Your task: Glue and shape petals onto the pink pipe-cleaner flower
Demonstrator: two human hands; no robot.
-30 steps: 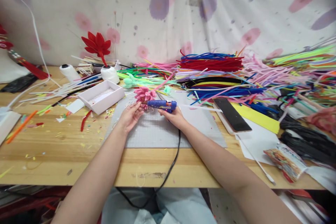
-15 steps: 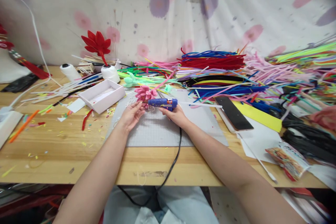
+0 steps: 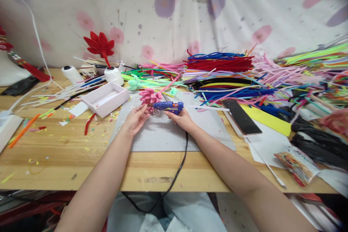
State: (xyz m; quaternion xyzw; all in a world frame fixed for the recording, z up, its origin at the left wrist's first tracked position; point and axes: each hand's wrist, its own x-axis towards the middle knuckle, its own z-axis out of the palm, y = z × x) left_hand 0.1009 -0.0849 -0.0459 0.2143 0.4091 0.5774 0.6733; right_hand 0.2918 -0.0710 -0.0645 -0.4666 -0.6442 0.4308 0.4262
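The pink flower (image 3: pixel 150 95) was seemingly pinched in the left grip (image 3: pixel 137 119), just beside the blue glue gun (image 3: pixel 166 107), round which the right grip (image 3: pixel 182 118) was closed; both were above the grey mat (image 3: pixel 160 139) on the desk (image 3: pixel 59 156).

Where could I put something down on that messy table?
Mostly bare: the grey mat between the right hand and phone, and the wooden table in front, left of the left arm, dotted with scraps. The back is crowded with heaped fuzzy stems.
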